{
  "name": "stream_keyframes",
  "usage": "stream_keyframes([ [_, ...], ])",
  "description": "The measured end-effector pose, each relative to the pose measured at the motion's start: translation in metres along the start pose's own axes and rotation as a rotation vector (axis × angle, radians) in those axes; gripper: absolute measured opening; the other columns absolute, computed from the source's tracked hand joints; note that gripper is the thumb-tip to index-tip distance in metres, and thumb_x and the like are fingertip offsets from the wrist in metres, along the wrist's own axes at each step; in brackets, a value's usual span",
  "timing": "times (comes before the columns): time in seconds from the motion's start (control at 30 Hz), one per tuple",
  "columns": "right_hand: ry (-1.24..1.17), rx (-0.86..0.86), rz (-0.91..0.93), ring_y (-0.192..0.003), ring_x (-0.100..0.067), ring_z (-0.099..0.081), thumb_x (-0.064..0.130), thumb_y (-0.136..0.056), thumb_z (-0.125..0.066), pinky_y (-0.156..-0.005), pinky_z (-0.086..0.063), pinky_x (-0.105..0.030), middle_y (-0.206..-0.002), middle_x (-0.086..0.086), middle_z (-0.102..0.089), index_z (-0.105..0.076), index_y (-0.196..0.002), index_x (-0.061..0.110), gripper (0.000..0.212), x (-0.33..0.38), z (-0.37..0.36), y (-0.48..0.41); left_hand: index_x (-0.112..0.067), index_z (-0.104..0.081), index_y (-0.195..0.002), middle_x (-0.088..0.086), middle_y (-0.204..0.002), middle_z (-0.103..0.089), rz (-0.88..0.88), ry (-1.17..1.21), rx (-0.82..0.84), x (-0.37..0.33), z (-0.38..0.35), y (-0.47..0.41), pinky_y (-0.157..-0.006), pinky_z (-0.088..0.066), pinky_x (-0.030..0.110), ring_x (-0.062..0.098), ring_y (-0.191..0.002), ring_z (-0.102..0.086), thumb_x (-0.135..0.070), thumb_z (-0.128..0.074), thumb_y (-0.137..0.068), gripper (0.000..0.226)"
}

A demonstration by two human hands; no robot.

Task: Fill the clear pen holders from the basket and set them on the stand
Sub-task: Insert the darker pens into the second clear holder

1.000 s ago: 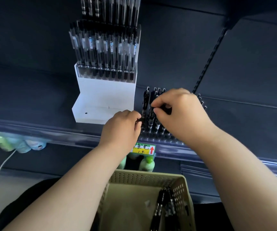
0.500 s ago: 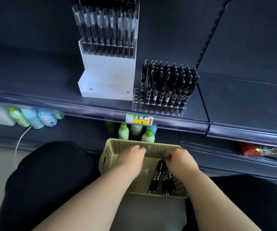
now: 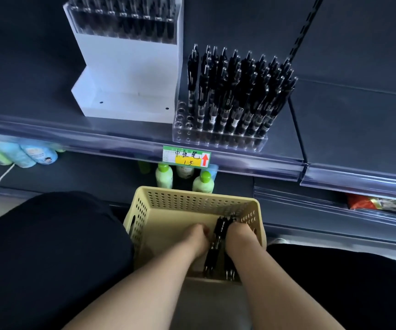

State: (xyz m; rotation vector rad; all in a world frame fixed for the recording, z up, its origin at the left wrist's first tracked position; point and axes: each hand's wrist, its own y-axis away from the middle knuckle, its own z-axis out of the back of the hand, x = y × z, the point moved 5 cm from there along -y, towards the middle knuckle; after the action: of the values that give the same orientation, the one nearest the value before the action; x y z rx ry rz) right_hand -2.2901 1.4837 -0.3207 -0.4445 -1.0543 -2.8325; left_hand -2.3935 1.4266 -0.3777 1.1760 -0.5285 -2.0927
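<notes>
Head view shows the shelf (image 3: 349, 129) running from 9 to 3 o'clock across the frame, with open dark surface to 9 o'clock of the white stand (image 3: 125, 79) and to 3 o'clock of the clear pen holder (image 3: 218, 139). The holder stands at the shelf's front edge, just beside the stand at its 3 o'clock; whether they touch cannot be told. Its held pens (image 3: 240, 86) stand upright, clicker ends up, fanning slightly toward 1 o'clock, and the hole columns on its 9 o'clock side are vacant. A second filled holder (image 3: 120, 22) sits on the stand's upper step. A price label (image 3: 186, 157) hangs on the shelf rail, with bottles (image 3: 163, 175) on the lower shelf behind it. The yellow basket (image 3: 142, 217) rests between the person's dark-clad knees at 6 o'clock of the holder; its 9 o'clock half shows open bottom. The loose pens (image 3: 218, 234) lie bunched in its 3 o'clock half, near the right wall, long axis running 12 to 6 o'clock with the far end leaning slightly toward 1 o'clock; which end is the tip is too dark to tell. The left hand (image 3: 198, 236) lies at 9 o'clock of the bunch and the right hand (image 3: 238, 236) at 3 o'clock, both touching it. The fingers of both hands curl downward into the basket; whether they grip pens cannot be told.
</notes>
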Motion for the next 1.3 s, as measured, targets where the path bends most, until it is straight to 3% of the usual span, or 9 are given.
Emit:
stream_keyframes([
  [0.1,0.019,0.072,0.018,-0.119,-0.028,-0.049,0.007,-0.098,-0.033,-0.044,-0.031,0.000,-0.130,-0.019,-0.052,-0.049,-0.126,-0.002,0.034,0.001,-0.010,-0.008,-0.003,-0.064,-0.102,0.017,-0.111,-0.065,0.032,0.098,0.048,0.002,-0.010,-0.011,-0.092,-0.046,0.034,0.030,-0.108,-0.059,-0.003,-0.053,-0.087,0.019],
  [0.3,0.100,0.090,-0.036,-0.111,-0.026,-0.057,0.018,-0.092,-0.049,-0.084,-0.044,-0.026,-0.119,-0.012,-0.061,-0.058,-0.117,0.004,0.029,-0.002,-0.008,-0.018,-0.001,-0.068,-0.102,0.020,-0.109,-0.067,0.103,0.244,0.125,0.004,-0.016,-0.019,-0.088,-0.048,0.038,0.032,-0.106,-0.061,-0.017,-0.060,-0.086,0.024],
  [0.43,-0.034,0.162,0.021,-0.099,-0.030,-0.063,0.017,-0.089,-0.053,-0.078,-0.049,-0.031,-0.104,-0.016,-0.067,-0.065,-0.104,0.006,0.022,0.007,-0.023,-0.017,-0.003,-0.064,-0.109,0.018,-0.110,-0.066,0.127,0.287,0.083,0.010,-0.014,-0.020,-0.090,-0.047,0.036,0.029,-0.104,-0.062,-0.022,-0.058,-0.087,0.030],
  [0.57,-0.066,0.135,0.051,-0.081,-0.026,-0.063,0.015,-0.083,-0.055,-0.063,-0.041,-0.023,-0.076,-0.009,-0.061,-0.058,-0.071,0.017,0.012,0.014,-0.028,-0.013,-0.005,-0.062,-0.109,0.016,-0.113,-0.065,0.109,0.259,0.000,0.014,-0.006,-0.016,-0.094,-0.046,0.037,0.029,-0.108,-0.060,-0.019,-0.057,-0.089,0.025],
  [0.7,-0.040,0.052,0.066,-0.095,-0.027,-0.063,0.019,-0.082,-0.057,-0.066,-0.040,-0.020,-0.098,-0.011,-0.069,-0.066,-0.100,0.010,0.023,0.017,-0.019,-0.006,-0.009,-0.064,-0.111,0.012,-0.114,-0.066,0.119,0.158,-0.091,0.020,0.007,-0.008,-0.092,-0.046,0.033,0.029,-0.108,-0.060,-0.023,-0.059,-0.089,0.026],
  [0.8,-0.106,-0.020,0.047,-0.099,-0.029,-0.060,0.020,-0.082,-0.059,-0.070,-0.040,-0.023,-0.109,-0.013,-0.064,-0.050,-0.116,0.007,0.038,0.014,-0.009,-0.001,-0.011,-0.062,-0.115,0.010,-0.116,-0.065,0.096,0.113,-0.164,0.022,0.021,-0.002,-0.088,-0.044,0.028,0.027,-0.107,-0.059,-0.011,-0.058,-0.088,0.027],
  [0.9,-0.176,-0.084,0.089,-0.084,-0.027,-0.058,0.018,-0.082,-0.058,-0.068,-0.042,-0.028,-0.098,-0.011,-0.061,-0.037,-0.110,0.011,0.035,0.017,0.000,0.009,-0.011,-0.062,-0.112,0.009,-0.111,-0.067,-0.001,0.182,-0.221,0.013,0.034,0.008,-0.083,-0.045,0.026,0.026,-0.101,-0.061,-0.005,-0.058,-0.085,0.027],
  [1.17,-0.197,-0.223,0.286,-0.084,-0.030,-0.063,0.031,-0.096,-0.043,-0.068,-0.045,-0.029,-0.100,-0.017,-0.066,-0.050,-0.114,0.005,0.032,0.036,0.024,0.043,-0.014,-0.064,-0.112,0.002,-0.111,-0.068,-0.183,0.221,-0.393,-0.017,0.074,0.053,-0.076,-0.037,0.018,0.019,-0.102,-0.060,-0.031,-0.061,-0.088,0.030],
  [1.3,-0.209,-0.309,0.424,-0.059,-0.014,-0.057,0.032,-0.095,-0.045,-0.050,-0.041,-0.023,-0.079,-0.003,-0.065,-0.055,-0.105,0.011,0.025,0.049,0.041,0.065,-0.010,-0.062,-0.119,0.003,-0.117,-0.065,-0.283,0.256,-0.463,-0.033,0.098,0.083,-0.083,-0.035,0.017,0.017,-0.108,-0.058,-0.030,-0.061,-0.089,0.036],
])
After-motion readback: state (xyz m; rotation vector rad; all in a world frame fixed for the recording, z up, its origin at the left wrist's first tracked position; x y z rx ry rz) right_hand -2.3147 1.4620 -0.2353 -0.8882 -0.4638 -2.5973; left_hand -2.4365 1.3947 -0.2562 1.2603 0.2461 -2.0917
